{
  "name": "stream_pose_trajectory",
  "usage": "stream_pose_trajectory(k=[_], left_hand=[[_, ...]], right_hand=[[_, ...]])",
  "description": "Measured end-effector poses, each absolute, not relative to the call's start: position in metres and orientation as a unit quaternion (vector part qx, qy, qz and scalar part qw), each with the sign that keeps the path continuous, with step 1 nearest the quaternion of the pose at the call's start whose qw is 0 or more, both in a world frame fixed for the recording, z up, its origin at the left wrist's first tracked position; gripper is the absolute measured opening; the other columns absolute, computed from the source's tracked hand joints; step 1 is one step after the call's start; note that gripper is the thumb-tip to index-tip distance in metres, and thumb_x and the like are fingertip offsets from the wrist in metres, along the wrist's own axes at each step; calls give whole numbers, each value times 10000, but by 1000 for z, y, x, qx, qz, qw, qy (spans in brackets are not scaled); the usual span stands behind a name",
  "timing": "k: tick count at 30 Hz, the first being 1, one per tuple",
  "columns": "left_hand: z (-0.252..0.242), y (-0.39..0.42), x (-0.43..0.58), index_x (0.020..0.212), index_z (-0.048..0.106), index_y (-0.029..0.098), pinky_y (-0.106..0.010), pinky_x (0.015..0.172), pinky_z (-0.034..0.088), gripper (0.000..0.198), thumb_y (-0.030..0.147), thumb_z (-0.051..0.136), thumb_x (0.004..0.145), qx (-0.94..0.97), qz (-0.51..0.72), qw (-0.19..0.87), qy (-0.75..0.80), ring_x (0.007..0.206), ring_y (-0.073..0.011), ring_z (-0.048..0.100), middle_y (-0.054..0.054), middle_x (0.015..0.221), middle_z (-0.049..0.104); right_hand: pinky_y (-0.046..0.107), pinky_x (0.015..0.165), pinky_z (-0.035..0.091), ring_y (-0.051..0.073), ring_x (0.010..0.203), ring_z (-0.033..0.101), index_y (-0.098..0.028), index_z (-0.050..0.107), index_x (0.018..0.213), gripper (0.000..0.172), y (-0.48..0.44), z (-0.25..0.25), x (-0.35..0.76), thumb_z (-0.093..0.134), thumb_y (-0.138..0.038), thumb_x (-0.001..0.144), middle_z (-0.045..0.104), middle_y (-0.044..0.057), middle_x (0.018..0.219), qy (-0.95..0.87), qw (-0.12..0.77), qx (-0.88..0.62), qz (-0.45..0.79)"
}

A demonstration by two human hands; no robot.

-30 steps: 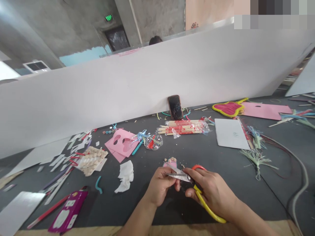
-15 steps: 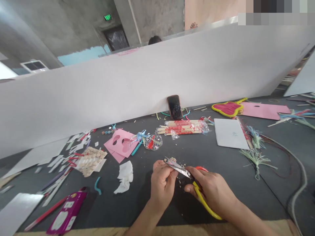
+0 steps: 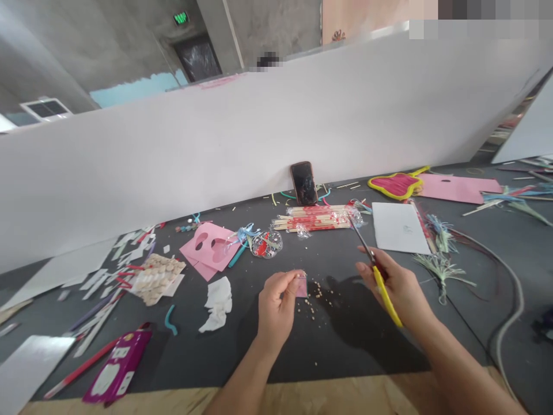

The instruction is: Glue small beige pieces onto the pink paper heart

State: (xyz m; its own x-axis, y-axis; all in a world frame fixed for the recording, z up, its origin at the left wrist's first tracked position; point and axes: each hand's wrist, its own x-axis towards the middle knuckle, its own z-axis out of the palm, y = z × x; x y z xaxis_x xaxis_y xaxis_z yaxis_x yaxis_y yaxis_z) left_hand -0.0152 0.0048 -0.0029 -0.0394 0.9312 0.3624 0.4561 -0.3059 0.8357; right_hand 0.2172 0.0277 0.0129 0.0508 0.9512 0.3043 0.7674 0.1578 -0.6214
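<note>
My left hand is closed, with a small pinkish square piece pinched between thumb and fingers, low over the dark table. Whether that piece is paper or a little packet I cannot tell. Small beige bits lie scattered on the table just right of it. My right hand grips scissors by their yellow handle, off to the right and apart from the left hand. Their blades point up and away, toward the bundle of wrapped wooden sticks.
A phone leans against the white partition. Pink cut-out sheets, crumpled tissue and a purple pack lie to the left. On the right are a white board, a pink-and-yellow shape and a grey cable.
The scissors have moved away from the left hand, to the right and upward, with my right hand. The pinkish piece and the scattered bits now show more plainly.
</note>
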Motion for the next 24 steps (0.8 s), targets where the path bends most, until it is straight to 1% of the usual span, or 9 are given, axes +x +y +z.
stream_pose_trajectory(k=[4, 6, 8, 10, 13, 17, 21, 24], left_hand=[[-1, 4, -12, 922, 718, 183, -300, 790, 499, 191, 262, 550, 878, 646, 488, 271, 520, 845, -183, 657, -71, 880, 723], [2, 4, -10, 877, 722, 176, -283, 759, 502, 179, 265, 567, 866, 635, 494, 287, 520, 814, -178, 658, -67, 844, 722], [5, 4, -9, 861, 719, 173, -264, 727, 502, 176, 278, 577, 860, 618, 499, 302, 527, 796, -171, 656, -58, 823, 716], [9, 4, -9, 841, 715, 174, -249, 705, 497, 174, 293, 589, 852, 603, 500, 311, 538, 775, -164, 651, -43, 800, 705], [11, 4, -10, 769, 700, 173, -244, 723, 487, 182, 298, 593, 846, 592, 496, 319, 549, 792, -163, 647, -33, 801, 700], [8, 3, -11, 719, 683, 173, -253, 733, 486, 207, 295, 581, 852, 589, 502, 321, 546, 814, -169, 648, -38, 819, 701], [3, 4, -11, 693, 678, 176, -268, 736, 493, 201, 262, 580, 846, 608, 509, 307, 527, 812, -174, 646, -44, 827, 697], [-2, 5, -12, 706, 683, 176, -287, 758, 505, 169, 244, 592, 831, 621, 517, 288, 514, 807, -179, 651, -48, 823, 698]], right_hand=[[219, 433, 368, 122, 427, 470, -186, 576, 1109, 434, 24, 12, 211, 461, -518, 855, 513, -41, 534, -706, 334, -610, 134], [219, 446, 392, 128, 449, 509, -186, 553, 1146, 430, 19, 14, 205, 483, -495, 856, 557, -31, 566, -745, 309, -574, 143], [237, 518, 455, 152, 552, 592, -178, 535, 1175, 460, 13, 16, 199, 522, -494, 840, 632, 10, 674, -788, 289, -526, 140], [274, 615, 502, 191, 701, 650, -168, 526, 1198, 521, 9, 18, 193, 567, -515, 812, 677, 64, 821, -820, 272, -487, 127], [336, 687, 527, 255, 856, 665, -162, 520, 1225, 611, 6, 16, 189, 614, -558, 770, 687, 116, 959, -844, 228, -475, 103], [392, 700, 541, 301, 913, 661, -166, 515, 1252, 642, 6, 9, 187, 608, -581, 770, 692, 129, 991, -855, 172, -479, 98], [398, 733, 544, 302, 942, 657, -160, 504, 1269, 653, 5, 6, 187, 585, -592, 785, 692, 138, 1016, -858, 165, -474, 107], [378, 727, 546, 292, 935, 662, -163, 502, 1269, 651, 4, 8, 185, 558, -609, 798, 695, 140, 1013, -860, 164, -470, 112]])
